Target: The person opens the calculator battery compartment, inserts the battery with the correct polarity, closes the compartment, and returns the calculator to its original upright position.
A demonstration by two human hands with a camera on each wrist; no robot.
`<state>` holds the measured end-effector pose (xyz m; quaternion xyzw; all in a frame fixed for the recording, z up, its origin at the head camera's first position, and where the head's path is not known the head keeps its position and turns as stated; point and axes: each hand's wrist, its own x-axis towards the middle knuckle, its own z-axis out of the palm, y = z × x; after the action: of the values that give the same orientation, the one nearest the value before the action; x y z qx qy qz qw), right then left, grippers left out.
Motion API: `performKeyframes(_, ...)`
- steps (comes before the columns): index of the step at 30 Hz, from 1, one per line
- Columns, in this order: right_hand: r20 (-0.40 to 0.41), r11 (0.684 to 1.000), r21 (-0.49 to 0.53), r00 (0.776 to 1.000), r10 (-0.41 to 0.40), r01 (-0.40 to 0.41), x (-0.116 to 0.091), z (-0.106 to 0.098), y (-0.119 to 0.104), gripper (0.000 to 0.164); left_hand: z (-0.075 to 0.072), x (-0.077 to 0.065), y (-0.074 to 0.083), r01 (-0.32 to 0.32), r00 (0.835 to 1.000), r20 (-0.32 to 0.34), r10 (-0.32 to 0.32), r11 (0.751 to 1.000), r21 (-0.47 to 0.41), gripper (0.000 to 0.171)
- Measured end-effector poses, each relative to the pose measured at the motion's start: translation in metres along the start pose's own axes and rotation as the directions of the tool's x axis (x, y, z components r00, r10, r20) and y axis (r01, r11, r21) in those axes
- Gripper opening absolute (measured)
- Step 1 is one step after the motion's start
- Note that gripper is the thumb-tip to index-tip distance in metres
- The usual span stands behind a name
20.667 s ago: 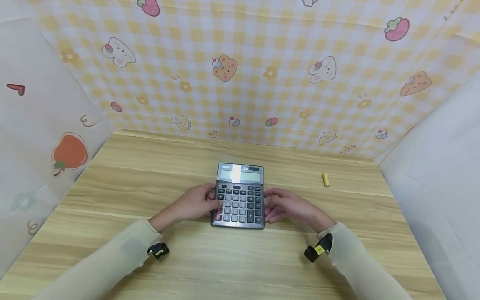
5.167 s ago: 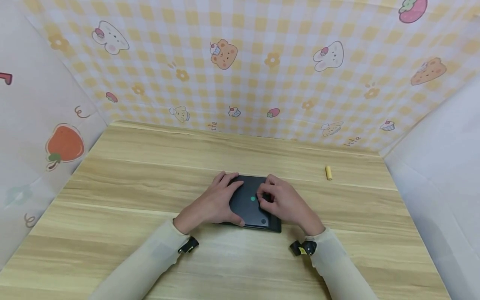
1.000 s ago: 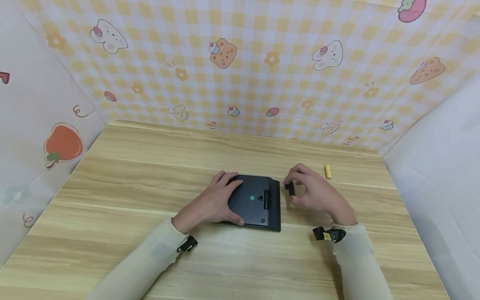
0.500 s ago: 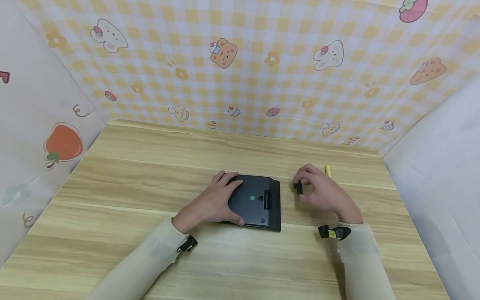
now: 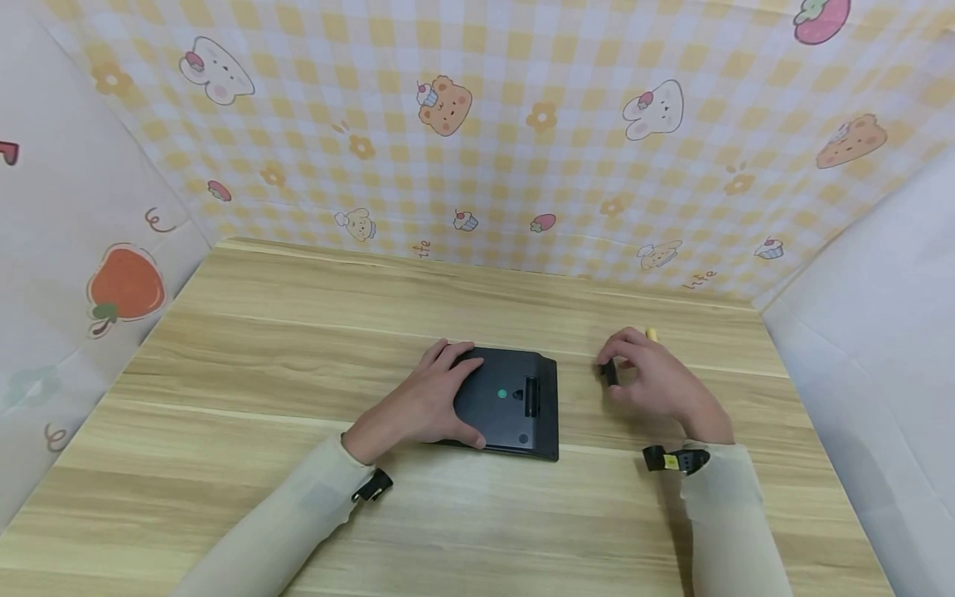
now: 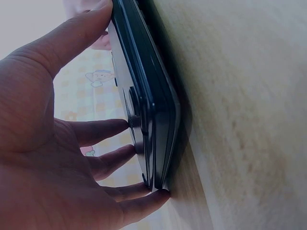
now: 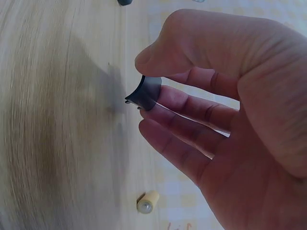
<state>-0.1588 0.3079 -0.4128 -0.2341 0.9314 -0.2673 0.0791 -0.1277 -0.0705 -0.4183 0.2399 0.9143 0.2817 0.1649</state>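
The calculator (image 5: 492,424) lies face down on the table, its black back upward. Its battery compartment (image 5: 531,397) is uncovered on the right. My left hand (image 5: 425,405) spans the calculator's left part, holding it with the thumb at the near edge and fingers over the back and far edge. To the right, my right hand (image 5: 660,381) pinches a small curved black battery cover (image 7: 148,92) between thumb and fingers, close over the table. Just behind that hand lies a yellow battery (image 7: 147,202), partly hidden by it in the head view.
The wooden table (image 5: 477,531) backs onto a yellow checked cloth (image 5: 492,166) printed with cartoon figures. Pale cloth walls (image 5: 880,332) stand along the sides. A small black camera (image 5: 373,487) is strapped to each wrist.
The calculator was face up earlier and now lies face down. The battery cover has come off; my right hand has carried it right, toward the battery. My left hand has stayed put over the last second.
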Motion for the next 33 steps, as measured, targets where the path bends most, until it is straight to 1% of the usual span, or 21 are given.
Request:
performKeyframes(4,-0.004,1.0,-0.003,1.0,0.004,-0.004,-0.002,-0.002,0.005,0.038,0.0,-0.001,0.0,0.001,1.0,0.001,-0.001,1.0,0.0,0.113)
performKeyframes(12,0.005,0.997,-0.014,0.997,0.076,-0.076,-0.006,-0.005,0.011,0.038,0.0,-0.001,0.0,0.003,1.0,0.004,-0.003,1.0,-0.002,0.113)
performKeyframes(20,0.01,0.992,-0.053,0.993,0.115,-0.115,-0.008,-0.006,0.013,0.038,0.0,-0.001,0.0,0.006,1.0,0.006,-0.006,1.0,-0.006,0.113)
performKeyframes(26,0.011,0.989,-0.067,0.991,0.131,-0.13,-0.008,-0.006,0.015,0.037,0.0,-0.001,0.0,0.002,1.0,0.004,-0.002,1.0,-0.005,0.113)
performKeyframes(33,0.008,0.989,-0.076,0.991,0.131,-0.13,-0.008,-0.006,0.017,0.035,0.0,0.0,-0.001,-0.002,1.0,0.0,0.002,1.0,-0.001,0.113)
